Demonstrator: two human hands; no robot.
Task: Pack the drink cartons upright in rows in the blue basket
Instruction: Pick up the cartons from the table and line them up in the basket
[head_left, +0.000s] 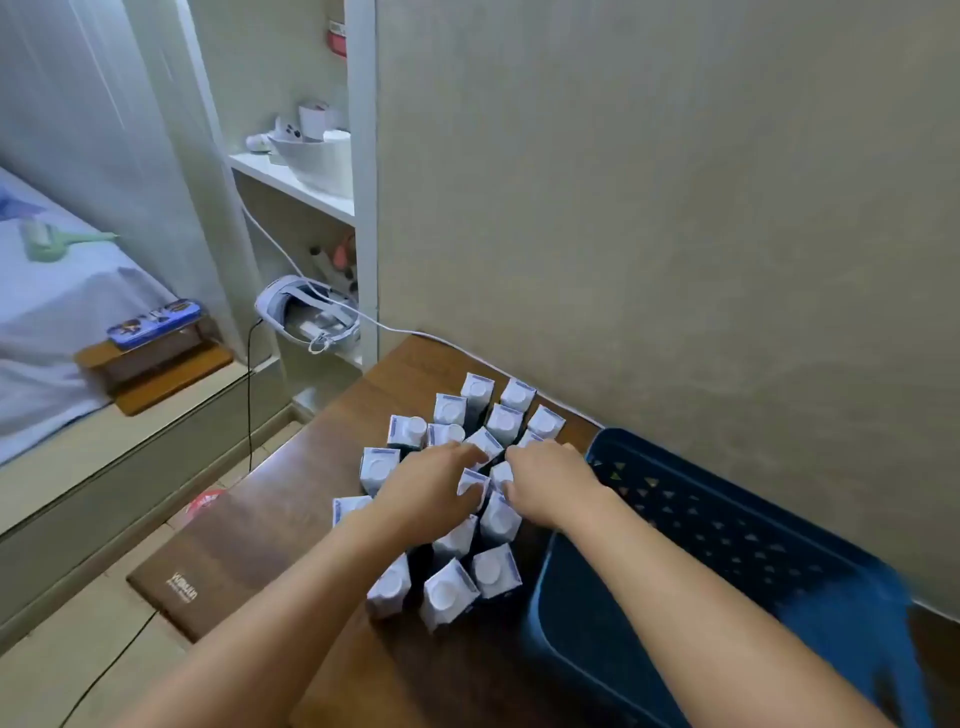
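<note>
**Both hands down among the cartons, basket beside them bare**

The drink cartons (451, 499) stand upright in a loose cluster on the brown table (291, 499), white tops with round caps facing up, dark sides below. The cluster runs from near the wall down toward the person, with gaps between some cartons and others touching.

The left hand (426, 493) reaches into the middle of the cluster, its fingers (467, 454) curled over a carton top and the thumb side pressed against a small carton (474, 482) just in front of the palm. The right hand (550, 480) lies just beside it, fingers bent down around a neighbouring carton (502, 474). Both hands appear closed on cartons, though the far sides of the grips are hidden by the hands themselves. No carton is clearly lifted off the table.

The blue basket (810, 587) sits on the table just right of the cluster, against the wall, its perforated bottom showing and no carton visible inside.

A white cable (395, 328) runs along the wall from the table corner to a white shelf unit (358, 208), where a headset (306, 314) rests on a lower shelf. Farther left is a bed (62, 291) with a pale sheet.
</note>
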